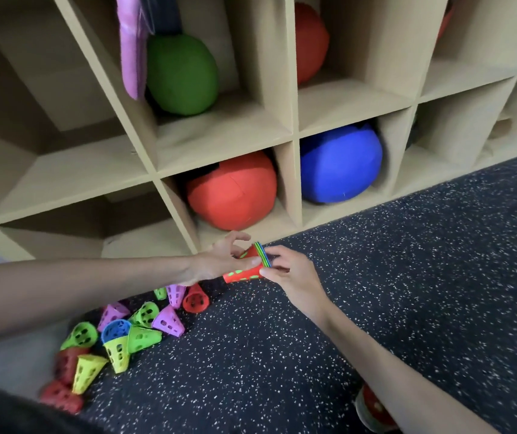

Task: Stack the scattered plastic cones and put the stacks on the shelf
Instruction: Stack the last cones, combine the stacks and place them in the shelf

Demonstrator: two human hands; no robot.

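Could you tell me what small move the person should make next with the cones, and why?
Probably free the left hand and reach for the loose red cone nearest it. Both hands hold the nested stack, red outermost, the right hand pinching its rim, while many cones lie scattered on the speckled floor.

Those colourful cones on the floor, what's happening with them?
A person is gathering them into a stack. Both hands hold a short stack of cones lying sideways just above the floor: the left hand grips its red body and the right hand pinches the rim end. Many loose cones in green, purple, red, yellow and blue lie scattered on the speckled floor. The wooden shelf behind holds big soft balls, and no cone stack shows in it.
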